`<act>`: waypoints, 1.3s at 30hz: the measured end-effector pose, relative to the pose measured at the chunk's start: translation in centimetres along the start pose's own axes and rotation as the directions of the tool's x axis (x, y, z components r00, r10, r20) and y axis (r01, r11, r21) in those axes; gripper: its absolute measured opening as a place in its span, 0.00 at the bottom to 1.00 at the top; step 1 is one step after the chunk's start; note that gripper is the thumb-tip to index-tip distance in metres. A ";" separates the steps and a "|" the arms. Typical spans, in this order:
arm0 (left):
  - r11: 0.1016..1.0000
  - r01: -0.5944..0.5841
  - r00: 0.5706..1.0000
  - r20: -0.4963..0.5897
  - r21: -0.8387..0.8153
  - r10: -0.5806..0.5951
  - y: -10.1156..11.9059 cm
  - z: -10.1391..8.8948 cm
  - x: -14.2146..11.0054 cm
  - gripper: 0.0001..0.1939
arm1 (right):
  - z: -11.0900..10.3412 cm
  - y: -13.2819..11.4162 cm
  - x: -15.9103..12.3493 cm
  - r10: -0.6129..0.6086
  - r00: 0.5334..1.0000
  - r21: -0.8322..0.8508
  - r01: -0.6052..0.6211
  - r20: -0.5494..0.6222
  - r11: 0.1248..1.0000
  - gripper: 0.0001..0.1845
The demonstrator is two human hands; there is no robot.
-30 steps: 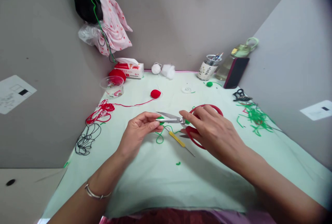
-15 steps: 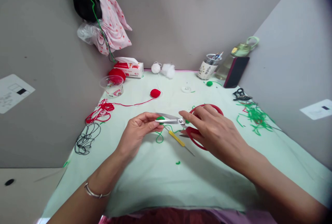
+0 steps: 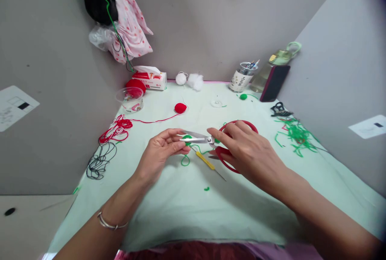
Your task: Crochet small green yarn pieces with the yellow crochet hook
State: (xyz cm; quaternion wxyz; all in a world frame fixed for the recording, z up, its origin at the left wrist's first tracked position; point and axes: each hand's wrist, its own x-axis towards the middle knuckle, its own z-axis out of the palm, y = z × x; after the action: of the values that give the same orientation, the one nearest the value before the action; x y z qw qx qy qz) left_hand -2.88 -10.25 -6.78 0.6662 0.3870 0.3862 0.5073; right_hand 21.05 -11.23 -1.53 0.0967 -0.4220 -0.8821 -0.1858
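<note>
Between thumb and fingers, my left hand [image 3: 158,151] pinches a small green yarn piece [image 3: 187,138], partly hidden by scissor blades. My right hand [image 3: 249,145] grips a pair of red-handled scissors [image 3: 199,140]. The blades are slightly parted and lie across the green piece at my left fingertips. Below them a crochet hook with a yellow handle [image 3: 205,160] rests on the cloth, beside a loop of green yarn [image 3: 185,160]. Another dark pointed blade tip shows under my right hand; what it belongs to is hidden. A green snippet [image 3: 206,189] lies nearer to me.
Red yarn [image 3: 116,129] and black cord [image 3: 101,161] lie at left, green scraps [image 3: 301,135] at right. Along the back are a plastic tub [image 3: 131,101], a tissue pack [image 3: 150,79], a red ball [image 3: 180,108], a pen jar [image 3: 241,78], a phone [image 3: 275,84] and a bottle [image 3: 262,75].
The scissors and my right hand have shifted very slightly to the left, and the blades look a little closer together. My left hand keeps its pinch.
</note>
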 end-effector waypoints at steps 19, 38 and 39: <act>0.996 0.042 0.999 0.027 0.085 -0.044 -0.1 -0.2 0.2 0.10 | -0.1 0.2 -0.2 -0.076 0.991 -0.109 0.064 -0.107 0.992 0.16; 0.991 0.110 0.989 0.095 0.079 -0.117 0.5 -0.3 0.1 0.09 | 1.6 0.2 -0.9 -0.136 0.975 -0.100 0.120 -0.175 0.988 0.19; 0.990 0.109 0.988 0.097 0.089 -0.117 0.5 -0.3 0.1 0.08 | 1.6 0.1 -0.8 -0.135 0.975 -0.093 0.120 -0.178 0.988 0.19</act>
State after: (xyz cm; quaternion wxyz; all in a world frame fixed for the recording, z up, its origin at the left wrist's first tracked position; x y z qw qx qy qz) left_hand -3.31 -9.99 -6.48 0.6960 0.4173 0.3939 0.4316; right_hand 21.66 -11.07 -3.26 0.1483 -0.3492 -0.8862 -0.2659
